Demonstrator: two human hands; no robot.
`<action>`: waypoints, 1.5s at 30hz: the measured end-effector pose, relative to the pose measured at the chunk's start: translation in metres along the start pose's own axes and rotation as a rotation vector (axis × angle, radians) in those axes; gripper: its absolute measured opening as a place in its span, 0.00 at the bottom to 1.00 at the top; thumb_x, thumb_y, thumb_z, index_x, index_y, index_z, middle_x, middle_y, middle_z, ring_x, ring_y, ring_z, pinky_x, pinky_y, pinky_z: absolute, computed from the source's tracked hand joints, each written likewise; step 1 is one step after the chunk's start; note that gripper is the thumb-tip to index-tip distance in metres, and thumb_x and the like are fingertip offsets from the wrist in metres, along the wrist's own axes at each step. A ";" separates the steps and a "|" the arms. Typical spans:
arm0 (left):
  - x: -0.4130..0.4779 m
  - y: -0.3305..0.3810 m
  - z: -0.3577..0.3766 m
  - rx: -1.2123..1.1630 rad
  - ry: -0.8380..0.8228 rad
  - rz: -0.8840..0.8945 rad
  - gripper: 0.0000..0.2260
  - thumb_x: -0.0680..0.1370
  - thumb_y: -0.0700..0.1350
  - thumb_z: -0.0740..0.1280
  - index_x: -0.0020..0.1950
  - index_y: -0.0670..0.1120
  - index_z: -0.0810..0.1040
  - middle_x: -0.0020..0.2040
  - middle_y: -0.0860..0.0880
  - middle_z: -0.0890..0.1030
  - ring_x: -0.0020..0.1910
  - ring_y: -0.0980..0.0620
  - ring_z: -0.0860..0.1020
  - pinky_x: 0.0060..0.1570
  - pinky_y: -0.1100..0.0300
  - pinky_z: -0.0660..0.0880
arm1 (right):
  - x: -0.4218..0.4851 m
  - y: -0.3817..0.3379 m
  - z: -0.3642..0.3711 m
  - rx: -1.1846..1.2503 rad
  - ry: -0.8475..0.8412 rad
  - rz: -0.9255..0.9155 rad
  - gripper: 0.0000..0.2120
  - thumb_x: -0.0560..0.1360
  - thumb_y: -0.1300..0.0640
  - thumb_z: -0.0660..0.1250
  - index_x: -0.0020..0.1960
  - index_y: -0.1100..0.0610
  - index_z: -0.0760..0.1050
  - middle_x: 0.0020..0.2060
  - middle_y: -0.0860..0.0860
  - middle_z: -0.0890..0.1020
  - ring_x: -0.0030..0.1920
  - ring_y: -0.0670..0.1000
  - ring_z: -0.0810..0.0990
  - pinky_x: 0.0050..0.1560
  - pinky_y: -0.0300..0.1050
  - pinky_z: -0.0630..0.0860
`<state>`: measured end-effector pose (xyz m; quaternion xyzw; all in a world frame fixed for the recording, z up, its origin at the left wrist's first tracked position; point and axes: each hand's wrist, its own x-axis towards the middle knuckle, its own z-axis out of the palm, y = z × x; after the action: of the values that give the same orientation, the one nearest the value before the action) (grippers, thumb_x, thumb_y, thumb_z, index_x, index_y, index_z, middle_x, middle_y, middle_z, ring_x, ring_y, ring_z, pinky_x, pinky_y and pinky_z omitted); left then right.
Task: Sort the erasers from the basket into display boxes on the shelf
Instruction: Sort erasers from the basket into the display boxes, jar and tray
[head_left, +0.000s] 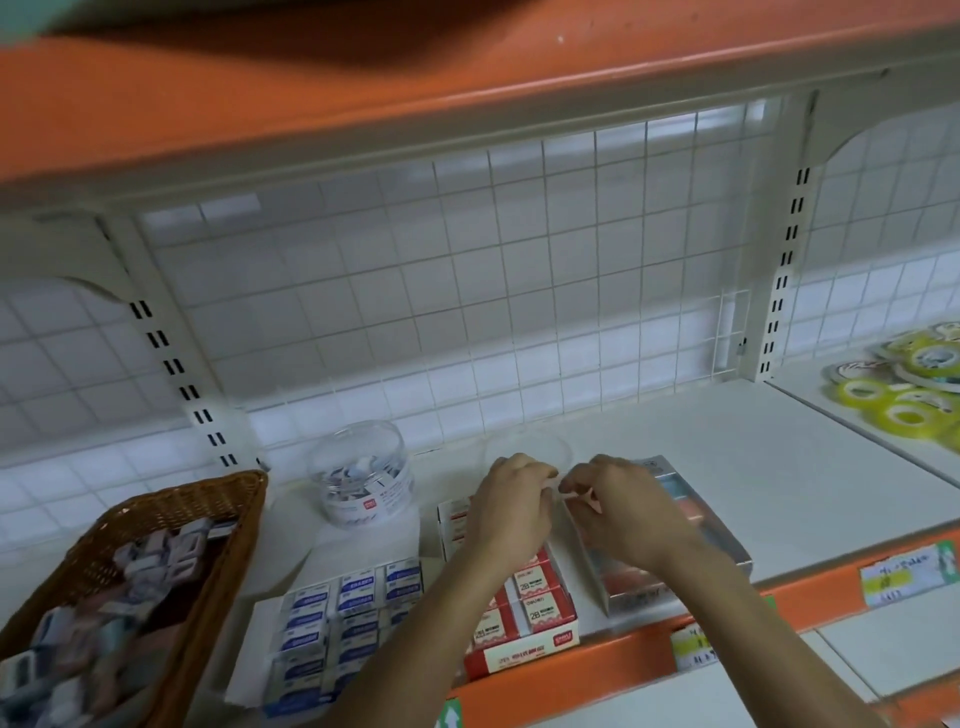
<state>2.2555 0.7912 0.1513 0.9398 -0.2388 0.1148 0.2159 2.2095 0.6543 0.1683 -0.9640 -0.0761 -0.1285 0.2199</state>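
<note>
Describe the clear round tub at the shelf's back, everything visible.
The clear tub is round, transparent, plastic-looking, standing upright on the white shelf by the grid back wall, right of the wicker basket. Small wrapped pieces fill its lower half; a white label with a red logo sits low in front. Nothing else touches it.

Hands: left hand (511, 506) and right hand (618, 512) meet above the boxes with fingers curled, pinching a thin pale strip (567, 493).
Basket (228, 519): wicker, on the left of the shelf (779, 457), holding loose erasers (156, 551).
Tub (363, 478): clear and round, behind the blue box (332, 613).
Boxes: blue box, red box (540, 608) and silver box (717, 530) side by side at the shelf's front.
Tape rolls (904, 384): far right.
</note>
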 end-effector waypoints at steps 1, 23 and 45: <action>-0.003 -0.004 -0.005 0.023 0.016 -0.007 0.15 0.81 0.44 0.60 0.67 0.49 0.75 0.64 0.51 0.75 0.63 0.52 0.70 0.61 0.59 0.68 | 0.004 -0.008 0.004 -0.006 0.020 -0.006 0.12 0.76 0.56 0.61 0.57 0.51 0.77 0.54 0.50 0.79 0.54 0.50 0.75 0.53 0.43 0.75; -0.124 -0.201 -0.152 0.349 0.102 -0.481 0.13 0.77 0.47 0.61 0.61 0.47 0.75 0.59 0.48 0.76 0.59 0.48 0.74 0.60 0.54 0.71 | 0.072 -0.261 0.125 0.163 -0.179 -0.412 0.17 0.73 0.62 0.61 0.62 0.57 0.73 0.59 0.55 0.75 0.61 0.55 0.71 0.58 0.44 0.68; -0.163 -0.296 -0.180 0.385 -0.180 -0.571 0.07 0.72 0.46 0.61 0.42 0.46 0.78 0.42 0.49 0.77 0.50 0.46 0.74 0.56 0.52 0.73 | 0.101 -0.336 0.199 -0.028 -0.427 -0.370 0.21 0.76 0.62 0.59 0.68 0.53 0.65 0.61 0.56 0.72 0.57 0.60 0.76 0.53 0.56 0.76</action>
<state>2.2425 1.1740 0.1543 0.9984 0.0414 0.0093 0.0362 2.2806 1.0514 0.1600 -0.9419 -0.2937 0.0386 0.1586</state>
